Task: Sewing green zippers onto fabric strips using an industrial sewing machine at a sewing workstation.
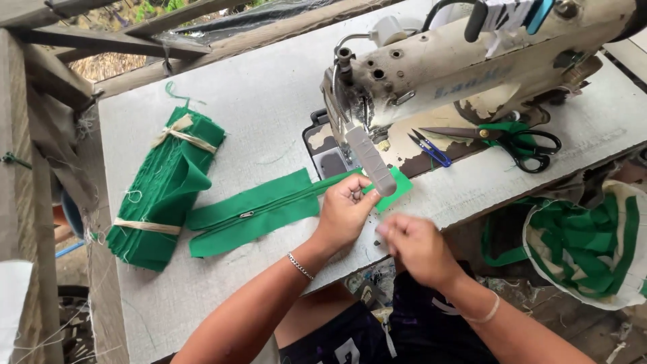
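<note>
The left hand (345, 207) rests on the tabletop (269, 94) with its fingers curled down onto the green strip (259, 212), pinching the cloth near the machine (431, 67) at about one o'clock from the wrist, seemingly to keep the zipper seam lined up toward the needle area. The strip lies flat across the middle of the tabletop, its zipper running from eight o'clock to two o'clock, one end disappearing under that hand and a green corner showing beyond it by the grey lever (371, 160). The right hand (414, 246) hovers at the near tabletop edge, at four o'clock from the left; its fingers are drawn together and blurred, and I cannot tell whether they hold anything. Both forearms come up from six o'clock, elbows low, wrists bent slightly inward. A tied bundle (165, 192) of green cloth waits at nine o'clock, within easy reach. Scissors (519, 143) and snips (428, 148) lie under the machine's arm at two o'clock.
</note>
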